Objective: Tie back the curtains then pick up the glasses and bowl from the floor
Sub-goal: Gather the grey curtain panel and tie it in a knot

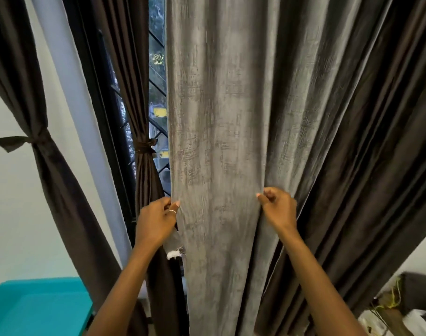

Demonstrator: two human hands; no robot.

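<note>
No text, label, brand, number or sign can be read anywhere, neither on the curtains nor through the window.

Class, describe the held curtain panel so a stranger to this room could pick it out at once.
Find the black-framed window with its grille. Just right of the visible strip of glass hangs a curtain panel, its edges pinched by the left hand and right hand. It alone is pale, mottled grey; the neighbouring curtains are dark brown.
</note>
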